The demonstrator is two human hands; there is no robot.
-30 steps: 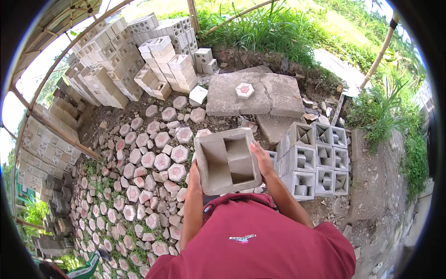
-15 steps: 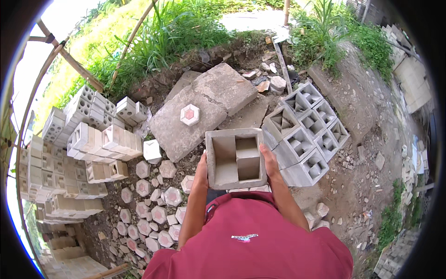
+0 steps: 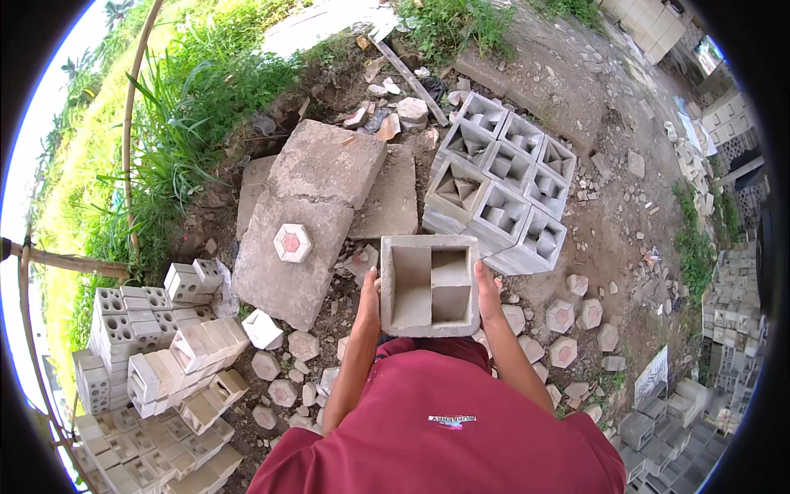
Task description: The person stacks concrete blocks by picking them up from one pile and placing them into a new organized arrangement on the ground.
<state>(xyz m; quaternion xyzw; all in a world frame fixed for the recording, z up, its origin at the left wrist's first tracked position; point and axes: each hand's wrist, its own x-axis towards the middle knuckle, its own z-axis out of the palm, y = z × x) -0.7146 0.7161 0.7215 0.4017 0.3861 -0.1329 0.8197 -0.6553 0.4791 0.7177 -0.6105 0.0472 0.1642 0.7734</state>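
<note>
In front of my chest is a square grey concrete vent block (image 3: 413,286), its open face turned up and its inside split by thin walls. My left hand (image 3: 369,301) presses on its left side and my right hand (image 3: 487,295) on its right, fingers partly hidden beyond the sides. Ahead to the right, apart from the held block, stands a tight group of similar vent blocks (image 3: 504,216) with triangular and square inner parts. One block at its near left is browner than the others.
A cracked concrete slab (image 3: 276,216) carries a hexagonal paver (image 3: 292,243) with a red centre. Stacked hollow blocks (image 3: 177,362) stand at left. Loose hexagonal pavers (image 3: 563,352) dot the ground at right, others at left. Rubble and a plank (image 3: 410,78) lie beyond.
The view has swung to the right, so the slab and the block group sit further left in it. Both hands still hold the vent block, now slightly right of its former place in view.
</note>
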